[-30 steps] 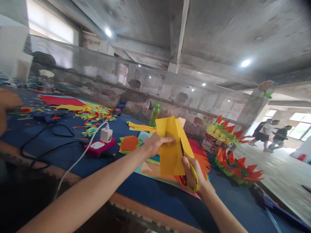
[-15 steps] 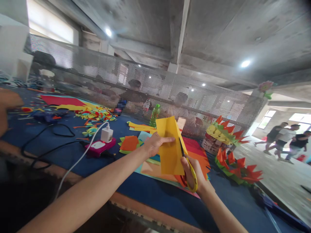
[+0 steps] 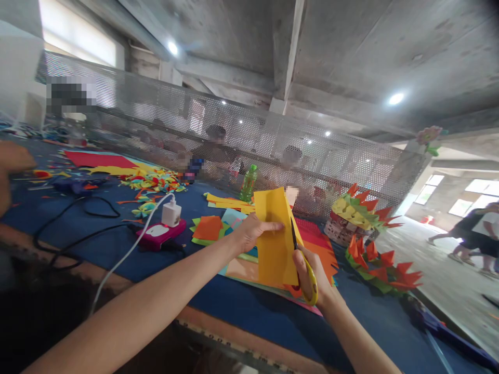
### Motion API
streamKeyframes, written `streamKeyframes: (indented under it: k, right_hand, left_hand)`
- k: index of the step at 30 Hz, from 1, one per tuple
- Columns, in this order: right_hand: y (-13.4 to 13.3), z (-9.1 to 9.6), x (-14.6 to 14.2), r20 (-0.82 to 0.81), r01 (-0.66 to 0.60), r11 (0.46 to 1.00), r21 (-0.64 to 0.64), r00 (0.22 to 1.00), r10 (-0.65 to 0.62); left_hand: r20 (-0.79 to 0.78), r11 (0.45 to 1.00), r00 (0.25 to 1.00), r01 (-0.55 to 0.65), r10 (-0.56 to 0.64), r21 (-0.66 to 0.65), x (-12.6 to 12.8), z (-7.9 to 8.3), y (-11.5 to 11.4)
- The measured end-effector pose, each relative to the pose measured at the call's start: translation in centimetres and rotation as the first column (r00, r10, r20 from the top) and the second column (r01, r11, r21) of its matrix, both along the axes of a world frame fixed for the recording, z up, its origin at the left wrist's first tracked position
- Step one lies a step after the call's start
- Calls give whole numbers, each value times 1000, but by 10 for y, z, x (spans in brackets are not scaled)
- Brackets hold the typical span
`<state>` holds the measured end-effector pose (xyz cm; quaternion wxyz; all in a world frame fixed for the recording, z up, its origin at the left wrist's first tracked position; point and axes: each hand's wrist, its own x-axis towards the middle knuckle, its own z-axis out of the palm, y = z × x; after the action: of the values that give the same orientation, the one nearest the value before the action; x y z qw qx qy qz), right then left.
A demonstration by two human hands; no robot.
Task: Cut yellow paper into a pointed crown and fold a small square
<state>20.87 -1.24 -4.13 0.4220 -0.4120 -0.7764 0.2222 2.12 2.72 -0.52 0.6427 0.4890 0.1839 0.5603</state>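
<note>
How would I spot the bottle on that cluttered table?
Follow the perforated metal screen along the far edge of the blue table. The bottle stands upright before it, just beyond the held yellow sheet. Only it is see-through green with a cap, amid flat papers.

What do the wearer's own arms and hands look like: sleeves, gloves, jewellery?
Left forearm and right forearm are bare to the frame edge, no sleeve showing. Left hand and right hand wear no gloves; no watch, bracelet or ring visible.
</note>
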Motion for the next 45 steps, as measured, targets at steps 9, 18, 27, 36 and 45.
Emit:
streamKeyframes:
  k: [9, 18, 27, 36, 45]
  right_hand:
    - [7, -3, 8, 102, 2, 992, 127, 995, -15]
    - [9, -4, 8, 74, -29, 992, 123, 997, 20]
    - [8, -4, 8, 53, 36, 997, 73, 998, -40]
    - [6, 0, 5, 93, 76, 993, 86, 992, -84]
    - [4, 0, 4, 167, 44, 987, 152, 983, -70]
  left_hand:
    - [-55, 1000, 999, -1, 0, -7, 3, -6, 1]
    - [-52, 999, 998, 22, -20, 27, 3, -5, 0]
    - [-50, 1000, 998, -29, 30, 12, 0, 1, -3]
    - [91, 996, 995, -55, 48, 71, -27, 25, 13]
    - [-84, 660, 737, -543, 671, 519, -43, 41, 5]
